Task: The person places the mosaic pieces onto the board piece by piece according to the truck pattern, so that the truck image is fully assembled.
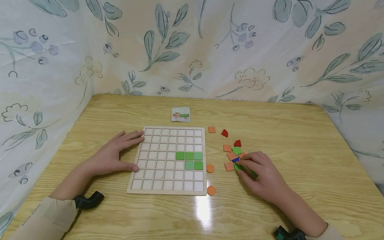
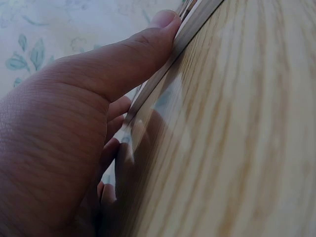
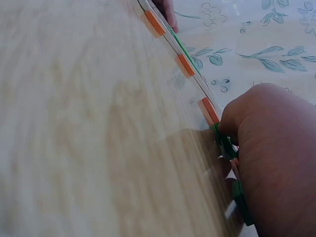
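Note:
A pale wooden grid board [image 1: 166, 192] lies on the table, with several green square tiles [image 1: 189, 155] in its right-hand cells. My left hand [image 1: 109, 153] rests at the board's left edge, fingers extended at the upper corner and thumb against the side lower down. To the right of the board, my right hand [image 1: 264, 175] reaches into a loose group of pieces. Its thumb and index finger pinch a green tile [image 3: 224, 141], which looks tilted in the right wrist view. Beside those fingertips are a blue piece [image 1: 235, 160] and an orange square [image 1: 229, 166]. Another green piece is partly hidden under the hand.
A small printed card [image 1: 181, 114] with a coloured grid picture lies behind the board. Two orange discs [image 1: 211, 190] sit by the board's right edge. Two red quarter-round pieces [image 1: 224, 133] and an orange square [image 1: 211, 129] lie farther back. Patterned cloth [image 1: 192, 50] hangs behind the table.

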The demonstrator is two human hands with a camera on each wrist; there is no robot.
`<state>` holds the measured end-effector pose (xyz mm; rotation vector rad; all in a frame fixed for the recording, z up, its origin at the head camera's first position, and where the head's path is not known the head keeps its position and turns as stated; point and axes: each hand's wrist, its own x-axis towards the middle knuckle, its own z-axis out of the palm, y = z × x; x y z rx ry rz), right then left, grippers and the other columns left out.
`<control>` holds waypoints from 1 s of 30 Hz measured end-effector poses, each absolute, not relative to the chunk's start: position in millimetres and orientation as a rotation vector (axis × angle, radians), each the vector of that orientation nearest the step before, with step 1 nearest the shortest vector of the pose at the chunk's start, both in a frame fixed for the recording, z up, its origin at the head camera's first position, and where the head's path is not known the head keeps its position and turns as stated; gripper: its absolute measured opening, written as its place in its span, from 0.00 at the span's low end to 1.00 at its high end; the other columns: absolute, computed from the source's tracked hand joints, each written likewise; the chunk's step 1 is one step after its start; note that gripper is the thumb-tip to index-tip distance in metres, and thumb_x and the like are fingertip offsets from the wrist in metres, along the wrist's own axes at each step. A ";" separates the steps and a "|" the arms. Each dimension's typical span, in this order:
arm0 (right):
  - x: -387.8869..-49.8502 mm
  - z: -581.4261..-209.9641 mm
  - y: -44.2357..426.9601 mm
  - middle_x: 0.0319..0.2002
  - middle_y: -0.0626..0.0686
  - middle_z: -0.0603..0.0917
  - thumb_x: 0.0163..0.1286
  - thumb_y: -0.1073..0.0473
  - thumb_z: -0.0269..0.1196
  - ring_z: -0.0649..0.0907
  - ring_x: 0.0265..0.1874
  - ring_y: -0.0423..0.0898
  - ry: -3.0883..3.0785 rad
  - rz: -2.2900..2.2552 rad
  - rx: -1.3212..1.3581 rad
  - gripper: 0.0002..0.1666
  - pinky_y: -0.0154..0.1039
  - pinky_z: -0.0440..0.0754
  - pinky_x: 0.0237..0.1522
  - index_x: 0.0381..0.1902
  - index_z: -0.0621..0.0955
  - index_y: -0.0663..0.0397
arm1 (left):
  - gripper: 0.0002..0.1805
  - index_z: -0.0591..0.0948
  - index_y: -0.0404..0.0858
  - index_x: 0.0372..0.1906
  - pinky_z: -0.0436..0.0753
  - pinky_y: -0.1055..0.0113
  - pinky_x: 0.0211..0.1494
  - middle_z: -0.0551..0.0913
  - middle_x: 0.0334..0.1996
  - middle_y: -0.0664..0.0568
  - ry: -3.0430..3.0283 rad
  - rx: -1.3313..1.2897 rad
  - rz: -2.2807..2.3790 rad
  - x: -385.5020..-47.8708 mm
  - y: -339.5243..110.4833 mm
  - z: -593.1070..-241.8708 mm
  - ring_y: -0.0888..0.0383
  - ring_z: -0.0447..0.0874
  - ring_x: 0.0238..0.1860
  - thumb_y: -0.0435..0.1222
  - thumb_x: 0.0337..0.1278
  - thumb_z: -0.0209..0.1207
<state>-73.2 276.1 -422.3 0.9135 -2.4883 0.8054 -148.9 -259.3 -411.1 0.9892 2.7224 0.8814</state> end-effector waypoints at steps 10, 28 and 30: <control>-75.2 -424.3 276.2 0.50 0.50 0.88 0.58 0.67 0.78 0.84 0.51 0.51 -2.489 0.811 0.924 0.17 0.43 0.76 0.55 0.47 0.92 0.53 | 0.56 0.70 0.43 0.84 0.41 0.49 0.90 0.62 0.86 0.49 2.728 1.007 0.873 -148.9 -259.7 -410.4 0.42 0.58 0.85 0.58 0.53 0.81; -75.2 -424.6 275.2 0.48 0.47 0.89 0.55 0.67 0.80 0.85 0.49 0.48 -2.482 0.818 0.930 0.18 0.42 0.77 0.55 0.45 0.93 0.52 | 0.57 0.70 0.42 0.84 0.41 0.48 0.90 0.62 0.86 0.48 2.725 1.006 0.884 -149.7 -258.8 -411.6 0.41 0.58 0.85 0.58 0.53 0.81; -74.8 -424.9 275.4 0.48 0.47 0.89 0.55 0.67 0.80 0.84 0.49 0.48 -2.484 0.826 0.924 0.18 0.40 0.77 0.55 0.45 0.93 0.52 | 0.57 0.70 0.42 0.84 0.41 0.48 0.90 0.62 0.86 0.47 2.724 1.005 0.884 -149.2 -258.7 -412.2 0.41 0.58 0.85 0.58 0.53 0.81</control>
